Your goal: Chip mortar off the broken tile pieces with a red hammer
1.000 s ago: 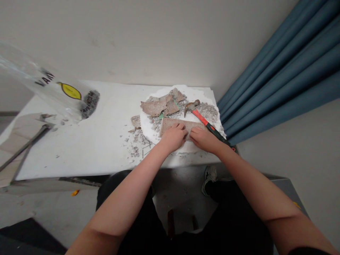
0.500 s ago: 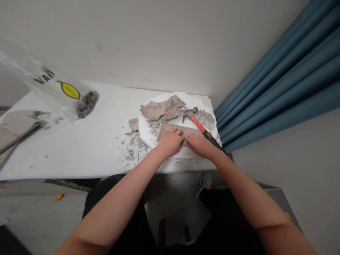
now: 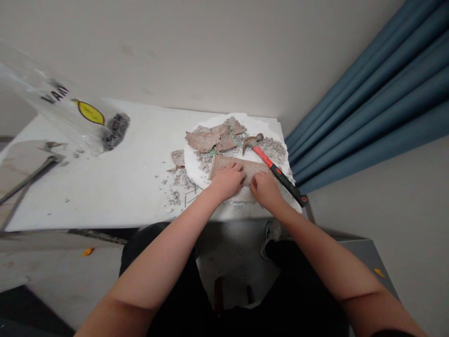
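Note:
A brown perforated board [image 3: 226, 161], dotted with rows of small holes, lies on a white sheet in front of me. My left hand [image 3: 229, 180] rests over its near left part, fingers bent and closed against it. Beside it, at the board's near middle, my right hand [image 3: 264, 187] has its fingers curled in a pinch; what sits between them is too small to tell. The hands are slightly apart. Just beyond my right hand lies a claw hammer [image 3: 269, 164] with a red and black handle. Broken brown perforated pieces [image 3: 210, 139] lie behind the board.
Grey crumbs [image 3: 275, 150] cover parts of the white sheet [image 3: 191, 161], with more scattered at its left. A clear plastic bag [image 3: 63, 112] and a long-handled tool [image 3: 31, 178] are at the left of the white table [image 3: 115, 187]. A blue curtain [image 3: 368, 93] hangs at the right.
My right hand has drawn slightly back and turned into a tighter curl, leaving the hammer handle more exposed. My left hand stays on the board. The view has shifted a little.

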Tool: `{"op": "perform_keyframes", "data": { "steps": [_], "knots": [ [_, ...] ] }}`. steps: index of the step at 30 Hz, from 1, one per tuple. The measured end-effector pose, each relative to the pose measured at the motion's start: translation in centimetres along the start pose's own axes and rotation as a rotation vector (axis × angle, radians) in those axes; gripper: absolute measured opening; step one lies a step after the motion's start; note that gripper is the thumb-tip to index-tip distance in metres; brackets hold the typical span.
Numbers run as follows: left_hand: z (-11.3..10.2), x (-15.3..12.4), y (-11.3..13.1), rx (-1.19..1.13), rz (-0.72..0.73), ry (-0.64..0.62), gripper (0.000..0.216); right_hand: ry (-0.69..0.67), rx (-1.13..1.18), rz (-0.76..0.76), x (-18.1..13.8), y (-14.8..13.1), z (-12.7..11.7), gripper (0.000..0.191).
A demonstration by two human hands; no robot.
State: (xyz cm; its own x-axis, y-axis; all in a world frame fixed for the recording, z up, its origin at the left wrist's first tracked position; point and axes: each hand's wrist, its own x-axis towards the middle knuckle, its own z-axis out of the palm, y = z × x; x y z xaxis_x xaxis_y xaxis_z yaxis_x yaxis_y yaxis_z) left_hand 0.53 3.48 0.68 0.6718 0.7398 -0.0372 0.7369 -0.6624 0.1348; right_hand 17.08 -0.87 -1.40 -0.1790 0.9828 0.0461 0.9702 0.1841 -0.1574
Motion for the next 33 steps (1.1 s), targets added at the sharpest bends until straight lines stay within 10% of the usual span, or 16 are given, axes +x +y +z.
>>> {"op": "perform_keyframes", "data": {
  "steps": [7, 13, 21, 29, 33],
  "knots": [
    [-0.2, 0.1, 0.2, 0.014, -0.007, -0.012, 0.021, -0.028, 0.036, -0.036, 0.7, 0.8, 0.3, 0.015],
    [0.0, 0.2, 0.0, 0.012, 0.015, -0.009, 0.021, -0.163, 0.168, -0.395, 2.3, 3.3, -0.8, 0.009],
    [0.0, 0.2, 0.0, 0.031, 0.007, -0.009, 0.021, -0.020, -0.043, -0.100, 0.6, 0.5, 0.5, 0.018],
    [0.5, 0.0, 0.0, 0.036, 0.010, 0.024, 0.022, -0.088, -0.033, -0.627, 2.3, 4.2, -0.4, 0.016],
    [0.9, 0.0, 0.0, 0.027, 0.007, 0.043, 0.023, -0.056, 0.003, -0.444, 1.8, 3.7, -0.4, 0.008]
  ]
}}
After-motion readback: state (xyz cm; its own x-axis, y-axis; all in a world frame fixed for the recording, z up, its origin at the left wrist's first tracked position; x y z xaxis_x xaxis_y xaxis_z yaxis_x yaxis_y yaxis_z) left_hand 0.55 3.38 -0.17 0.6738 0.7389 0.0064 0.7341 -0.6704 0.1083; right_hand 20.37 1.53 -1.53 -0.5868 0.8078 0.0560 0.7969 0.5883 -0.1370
